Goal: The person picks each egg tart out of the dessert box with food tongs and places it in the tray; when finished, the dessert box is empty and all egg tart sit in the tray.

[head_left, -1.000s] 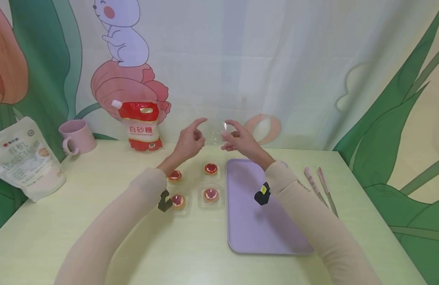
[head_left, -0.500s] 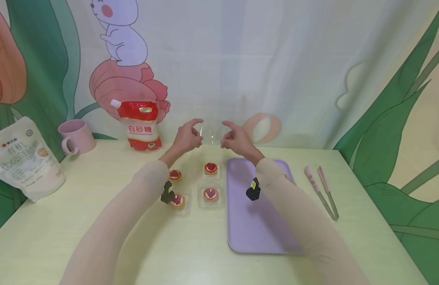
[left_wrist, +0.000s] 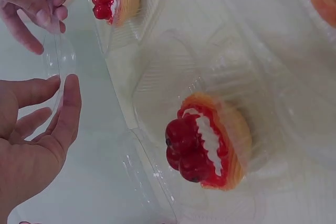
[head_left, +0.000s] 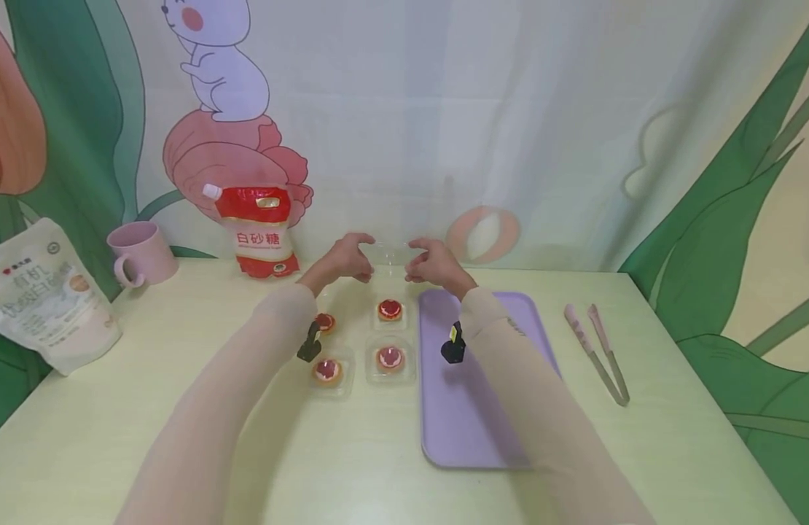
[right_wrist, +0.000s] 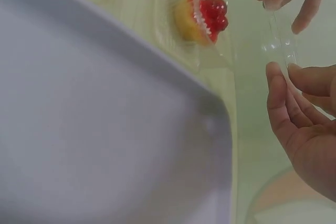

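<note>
Between my two hands is a clear plastic lid (head_left: 390,257) with a domed middle, held by opposite edges behind the tarts. My left hand (head_left: 350,257) pinches its left edge between thumb and fingers, as the left wrist view shows; my right hand (head_left: 439,264) pinches the right edge. Nearest the lid is a red-topped fruit tart (head_left: 390,310) in a clear plastic container. Another tart (head_left: 324,322) lies left of it, partly behind my left wrist camera. Two more, a front left tart (head_left: 327,371) and a front right tart (head_left: 390,357), sit in clear containers closer to me.
A purple tray (head_left: 470,437) lies right of the tarts, under my right forearm. Tongs (head_left: 604,364) rest farther right. Along the back left stand a red sugar pouch (head_left: 263,233), a pink mug (head_left: 145,251) and a white pouch (head_left: 47,299). A printed curtain (head_left: 542,146) hangs behind the table.
My left hand has come to grip the lid's left edge, where its fingers were apart from it a second ago. Both hands have since lowered the lid toward the back right tart.
</note>
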A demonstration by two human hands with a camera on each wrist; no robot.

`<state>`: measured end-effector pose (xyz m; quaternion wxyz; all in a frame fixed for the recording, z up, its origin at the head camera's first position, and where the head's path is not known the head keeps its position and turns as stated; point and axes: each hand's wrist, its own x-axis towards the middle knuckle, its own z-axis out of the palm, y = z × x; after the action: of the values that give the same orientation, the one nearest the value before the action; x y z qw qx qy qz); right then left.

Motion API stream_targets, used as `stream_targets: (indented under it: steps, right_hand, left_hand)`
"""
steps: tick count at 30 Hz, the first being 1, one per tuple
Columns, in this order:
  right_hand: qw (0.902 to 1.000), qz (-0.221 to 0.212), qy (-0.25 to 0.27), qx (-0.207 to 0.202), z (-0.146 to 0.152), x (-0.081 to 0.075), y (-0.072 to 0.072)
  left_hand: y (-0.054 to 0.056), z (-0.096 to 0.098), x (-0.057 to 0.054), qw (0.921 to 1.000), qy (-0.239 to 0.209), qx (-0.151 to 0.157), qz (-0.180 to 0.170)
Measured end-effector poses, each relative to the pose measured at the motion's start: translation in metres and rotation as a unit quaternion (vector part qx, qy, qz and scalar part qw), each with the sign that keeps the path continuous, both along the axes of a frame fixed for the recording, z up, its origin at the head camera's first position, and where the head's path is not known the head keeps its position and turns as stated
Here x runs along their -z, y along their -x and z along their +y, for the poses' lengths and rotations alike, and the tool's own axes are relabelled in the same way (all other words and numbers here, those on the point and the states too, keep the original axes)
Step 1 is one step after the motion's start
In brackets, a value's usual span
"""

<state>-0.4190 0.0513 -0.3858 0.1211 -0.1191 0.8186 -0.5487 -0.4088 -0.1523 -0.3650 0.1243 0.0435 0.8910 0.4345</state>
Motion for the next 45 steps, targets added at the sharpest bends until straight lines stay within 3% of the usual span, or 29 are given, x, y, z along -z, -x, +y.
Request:
stream_targets:
  steps: [7, 14, 18, 25, 35, 45]
  right_hand:
    - [0.9993, -0.037, -0.003, 0.004, -0.004, 0.002, 0.000]
    - [0.9987, -0.007, -0.050, 0.009, -0.005, 0.022, 0.012]
    - [0.9952, 0.006, -0.096, 0.014, -0.009, 0.016, 0.005]
    - [0.9933, 0.021, -0.113, 0.012, -0.009, 0.006, -0.002]
    - [0.9876, 0.030, -0.154, 0.014, -0.006, 0.012, 0.002]
    - [0.9819, 0.012, -0.189, 0.000, -0.003, 0.012, 0.002]
  left_hand:
    - [0.004, 0.002, 0.006, 0.9989, 0.034, 0.010, -0.032]
    - [0.008, 0.007, 0.007, 0.9961, 0.075, 0.022, -0.042]
    - [0.009, 0.007, 0.004, 0.9928, 0.109, 0.027, -0.042]
    - [0.009, 0.010, -0.005, 0.9849, 0.158, 0.052, -0.046]
    - [0.012, 0.012, 0.002, 0.9827, 0.146, 0.085, -0.077]
    - [0.013, 0.014, 0.004, 0.9806, 0.151, 0.088, -0.088]
